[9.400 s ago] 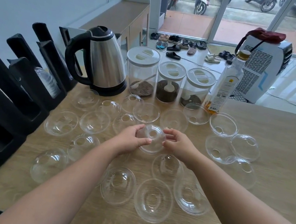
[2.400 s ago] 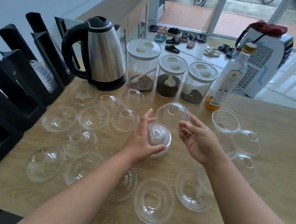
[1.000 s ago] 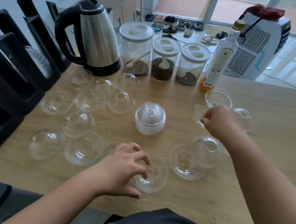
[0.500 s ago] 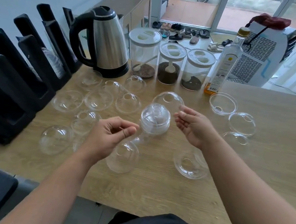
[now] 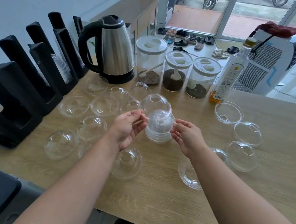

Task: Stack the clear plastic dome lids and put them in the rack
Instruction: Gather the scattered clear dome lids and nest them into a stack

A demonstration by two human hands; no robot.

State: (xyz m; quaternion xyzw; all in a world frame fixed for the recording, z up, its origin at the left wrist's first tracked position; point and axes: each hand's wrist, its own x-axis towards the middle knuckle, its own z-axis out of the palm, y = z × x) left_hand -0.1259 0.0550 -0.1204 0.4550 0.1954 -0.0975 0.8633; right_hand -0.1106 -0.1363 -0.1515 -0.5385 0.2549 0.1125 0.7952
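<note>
A stack of clear dome lids [image 5: 158, 132] stands upright on the wooden table [image 5: 257, 195], between my hands. One more dome lid [image 5: 155, 103] hangs tilted and blurred just above the stack. My left hand [image 5: 127, 128] pinches that lid's near rim between thumb and fingers. Just right of the stack, my right hand [image 5: 187, 137] holds nothing, its fingers loosely curled. Several loose lids lie on the left [image 5: 104, 105], on the right [image 5: 247, 133] and in front [image 5: 127, 163]. The black rack [image 5: 21, 93] stands at the left edge with some lids in one slot [image 5: 61, 66].
A steel kettle [image 5: 114, 49], three lidded jars [image 5: 176, 72] and an oil bottle [image 5: 229, 74] line the table's far side. A white air cooler [image 5: 272, 61] stands on the floor beyond. The table's front edge runs close to my body.
My hands have come together at the stack. The lid my right hand held up now hangs over the stack, and the right hand is empty. The lid by my left hand lies on the table.
</note>
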